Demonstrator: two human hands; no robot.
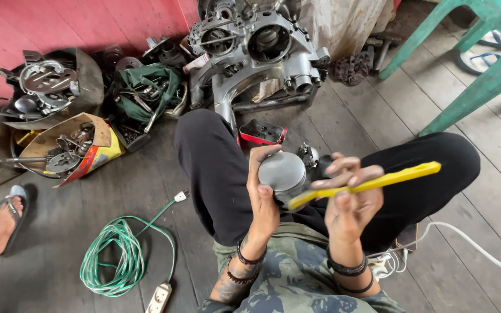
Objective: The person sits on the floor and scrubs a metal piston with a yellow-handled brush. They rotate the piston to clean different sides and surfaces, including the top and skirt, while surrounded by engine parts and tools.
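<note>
A grey piston (283, 172) is clamped upright in the left hand (264, 194) over the lap; a yellow tool (372, 183) is pinched in the right hand (350, 203), its long axis running sideways, tip touching the piston's right side.

Even, soft daylight fills the scene, leaving only faint shadows on the plank floor (88, 208). The piston (282, 172) shows a dull sheen (no hard glare). Focus is sharp centrally; wide-angle distortion bends the green chair (476, 64) and boards toward the edges.
</note>
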